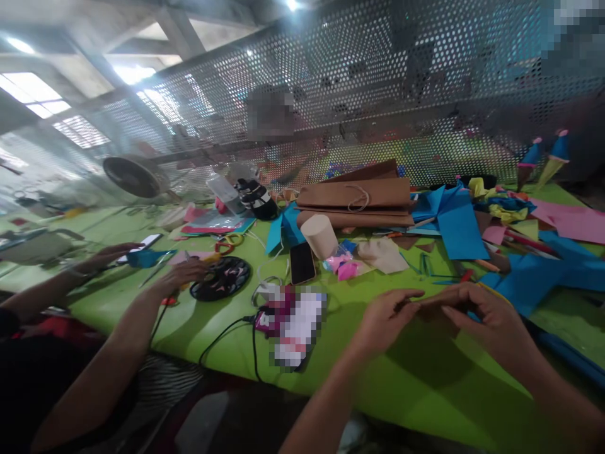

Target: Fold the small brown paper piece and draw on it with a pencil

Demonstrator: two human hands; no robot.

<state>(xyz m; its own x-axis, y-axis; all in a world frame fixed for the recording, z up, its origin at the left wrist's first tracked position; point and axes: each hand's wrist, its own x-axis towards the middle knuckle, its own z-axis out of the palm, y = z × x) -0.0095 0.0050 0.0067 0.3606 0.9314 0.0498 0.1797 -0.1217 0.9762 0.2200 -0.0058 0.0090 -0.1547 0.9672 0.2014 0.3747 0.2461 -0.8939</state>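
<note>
Above the green table, my left hand (390, 315) and my right hand (486, 315) are close together, fingers bent. Between them is a small piece of brown paper (439, 309), pinched at its edges by both hands; its full shape is partly hidden by the fingers. A bit of blue shows under my right hand, and I cannot tell whether it is held. Blue paper sheets (529, 277) lie just beyond my right hand. A crumpled beige paper (384, 254) and a pink packet (347, 270) lie beyond my left hand.
A phone (302, 334) lies by a purple power strip (269, 321) with cables. Behind are a dark phone (302, 263), a white roll (320, 236) and folded brown paper (354, 198). A co-worker's hand (182, 274) is at a black round tray (221, 279) on the left.
</note>
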